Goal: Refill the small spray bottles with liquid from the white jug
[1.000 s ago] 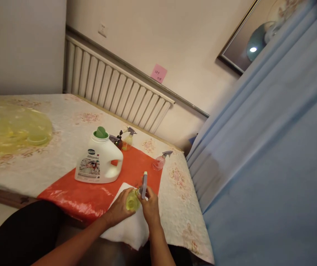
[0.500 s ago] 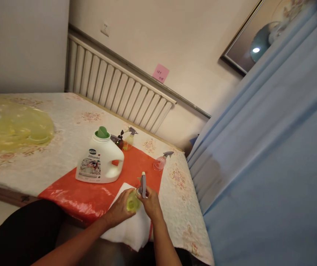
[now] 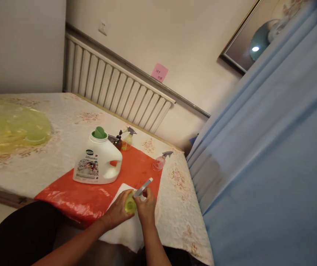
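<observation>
My left hand point(image 3: 119, 209) is wrapped round a small yellow-green spray bottle point(image 3: 130, 204), held tilted near the front of the bed. On its grey trigger sprayer head point(image 3: 143, 187), my right hand point(image 3: 146, 207) has its fingers closed at the neck. A folded white cloth point(image 3: 123, 233) lies beneath both hands, over a red plastic sheet point(image 3: 72, 201). Left of the hands stands a big white detergent jug point(image 3: 99, 162) with a green spout in its mouth. Whether the sprayer head is seated on the neck is hidden by my fingers.
A pink spray bottle point(image 3: 159, 163) stands at the red sheet's right edge. Behind the jug are a yellowish spray bottle point(image 3: 127, 142) and a dark bottle point(image 3: 116, 142). A yellow-green plastic bag point(image 3: 11, 125) lies far left. Blue curtain point(image 3: 263, 159) hangs at right.
My right hand has turned the sprayer head, so its nozzle swings from pointing up to pointing up and right. Both hands shift slightly left, still on the bottle.
</observation>
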Tool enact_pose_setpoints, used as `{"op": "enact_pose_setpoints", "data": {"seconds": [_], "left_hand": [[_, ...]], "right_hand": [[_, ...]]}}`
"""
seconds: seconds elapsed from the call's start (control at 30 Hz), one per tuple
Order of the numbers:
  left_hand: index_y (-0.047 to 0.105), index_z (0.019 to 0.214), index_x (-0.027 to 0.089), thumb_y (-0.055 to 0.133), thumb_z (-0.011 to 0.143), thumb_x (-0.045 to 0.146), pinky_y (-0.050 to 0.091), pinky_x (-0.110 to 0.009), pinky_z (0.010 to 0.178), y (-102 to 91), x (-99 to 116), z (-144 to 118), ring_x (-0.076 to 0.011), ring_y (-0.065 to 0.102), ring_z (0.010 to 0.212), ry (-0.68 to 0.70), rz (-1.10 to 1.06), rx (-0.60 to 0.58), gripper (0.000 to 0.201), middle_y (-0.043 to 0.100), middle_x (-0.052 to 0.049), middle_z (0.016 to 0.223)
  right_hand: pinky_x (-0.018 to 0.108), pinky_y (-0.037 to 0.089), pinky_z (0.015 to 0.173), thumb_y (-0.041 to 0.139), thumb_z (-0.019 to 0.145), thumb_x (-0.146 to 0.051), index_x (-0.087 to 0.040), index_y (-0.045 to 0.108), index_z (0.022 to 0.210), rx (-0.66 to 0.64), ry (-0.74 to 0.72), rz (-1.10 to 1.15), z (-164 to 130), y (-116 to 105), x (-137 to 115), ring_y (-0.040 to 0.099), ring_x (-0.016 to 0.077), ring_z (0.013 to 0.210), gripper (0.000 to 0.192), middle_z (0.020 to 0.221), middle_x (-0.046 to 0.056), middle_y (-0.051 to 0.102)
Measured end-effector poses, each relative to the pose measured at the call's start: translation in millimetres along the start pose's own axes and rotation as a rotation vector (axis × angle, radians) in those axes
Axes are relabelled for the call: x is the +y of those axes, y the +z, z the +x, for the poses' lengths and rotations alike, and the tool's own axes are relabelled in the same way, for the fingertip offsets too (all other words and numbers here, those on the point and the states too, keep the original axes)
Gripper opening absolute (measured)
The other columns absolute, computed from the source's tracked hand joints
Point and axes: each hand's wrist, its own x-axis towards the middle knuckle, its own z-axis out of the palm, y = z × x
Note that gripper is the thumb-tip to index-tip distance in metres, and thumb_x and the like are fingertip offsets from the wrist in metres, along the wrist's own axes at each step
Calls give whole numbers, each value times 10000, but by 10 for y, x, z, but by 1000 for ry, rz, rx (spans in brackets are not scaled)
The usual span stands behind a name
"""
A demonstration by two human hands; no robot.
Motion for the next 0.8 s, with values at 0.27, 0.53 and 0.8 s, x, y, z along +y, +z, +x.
{"op": "enact_pose_setpoints", "data": {"seconds": [0.27,0.53,0.8], "left_hand": [[437,1317,217,718,726,310,438,-475,1068,-48,71,29,-305,542,1226,7,-1,-17,662,563,-119,1293],[409,1312,226,709,747,302,440,-497,1062,-21,37,26,-313,536,1225,11,10,-11,644,543,-130,1294],[360,1337,242,707,710,207,415,-527,1079,22,-69,5,-314,507,1241,34,34,-1,717,511,-120,1316]], "right_hand": [[343,471,750,658,697,-257,-220,536,797,206,101,-29,-86,254,84,596,230,754,162,793,39,654],[351,461,794,634,725,-198,-205,605,868,155,65,3,-128,181,109,603,239,833,146,873,54,672],[325,481,784,560,858,-267,-206,630,918,15,-67,108,-102,18,32,599,205,863,110,934,46,630]]}}
